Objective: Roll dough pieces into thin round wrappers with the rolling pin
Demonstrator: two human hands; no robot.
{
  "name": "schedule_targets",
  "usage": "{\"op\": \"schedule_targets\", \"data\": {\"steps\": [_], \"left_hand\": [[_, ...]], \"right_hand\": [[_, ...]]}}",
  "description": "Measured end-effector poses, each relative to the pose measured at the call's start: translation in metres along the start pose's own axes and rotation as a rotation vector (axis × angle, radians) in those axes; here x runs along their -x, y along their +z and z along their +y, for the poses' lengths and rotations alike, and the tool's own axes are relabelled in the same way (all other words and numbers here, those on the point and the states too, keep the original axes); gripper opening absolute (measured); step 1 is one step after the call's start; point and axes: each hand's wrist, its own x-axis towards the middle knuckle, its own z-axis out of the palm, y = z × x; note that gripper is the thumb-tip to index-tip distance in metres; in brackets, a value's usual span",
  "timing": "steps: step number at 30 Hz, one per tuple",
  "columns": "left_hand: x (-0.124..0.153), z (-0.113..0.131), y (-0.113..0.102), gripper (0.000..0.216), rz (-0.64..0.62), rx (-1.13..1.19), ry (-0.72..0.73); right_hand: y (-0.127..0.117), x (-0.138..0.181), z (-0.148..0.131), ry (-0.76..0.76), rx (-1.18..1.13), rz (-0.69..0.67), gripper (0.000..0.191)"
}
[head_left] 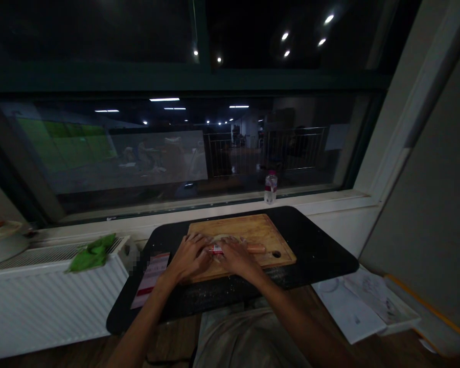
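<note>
A wooden cutting board lies on a black tabletop. A wrapped sausage with a red label end lies across the board, on pale flat dough or film. My left hand and my right hand meet at the sausage's left end, fingers curled together over it. Whether the fingers grip the sausage or its wrapper is too dim to tell.
A pink-and-white packet lies on the tabletop left of the board. A small water bottle stands on the windowsill. Green leaves rest on the white radiator at left. Papers lie lower right.
</note>
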Motion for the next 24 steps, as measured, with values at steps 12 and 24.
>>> {"op": "schedule_targets", "data": {"steps": [12, 24], "left_hand": [[-0.001, -0.004, 0.011, 0.055, -0.004, -0.037, -0.101], [-0.001, -0.002, 0.012, 0.053, 0.013, -0.107, -0.086]], "right_hand": [[-0.001, 0.003, -0.006, 0.033, 0.062, 0.033, 0.032], [0.002, 0.005, -0.007, 0.012, 0.074, 0.038, 0.031]]}}
